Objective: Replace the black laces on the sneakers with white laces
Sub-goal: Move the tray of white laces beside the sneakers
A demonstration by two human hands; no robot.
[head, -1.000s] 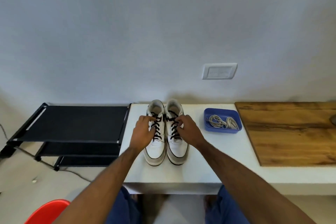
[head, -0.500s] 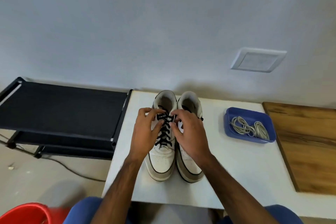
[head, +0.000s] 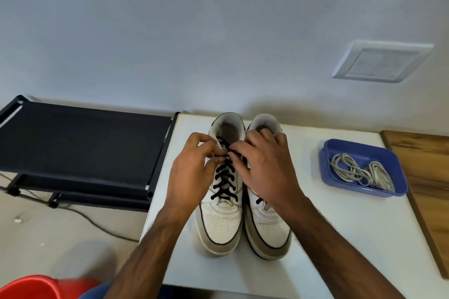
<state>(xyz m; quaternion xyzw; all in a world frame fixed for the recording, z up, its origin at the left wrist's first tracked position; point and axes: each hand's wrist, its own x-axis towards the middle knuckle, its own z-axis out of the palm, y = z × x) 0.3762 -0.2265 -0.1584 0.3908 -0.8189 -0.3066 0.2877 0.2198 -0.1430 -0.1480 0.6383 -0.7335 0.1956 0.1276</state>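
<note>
Two white sneakers stand side by side on the white table, toes toward me. The left sneaker carries a black lace crossed up its front. My left hand and my right hand meet at the top of that lace, and the fingertips of both pinch it near the tongue. My right hand covers most of the right sneaker, so its lacing is largely hidden. White laces lie coiled in a blue tray to the right.
A black shelf rack stands against the table's left edge. A wooden board lies at the far right. A red object shows at the bottom left, and a cable runs over the floor. A wall plate is above.
The view has dropped and come closer to the shoes. Both hands have moved from one sneaker each to the top of the left sneaker's lace.
</note>
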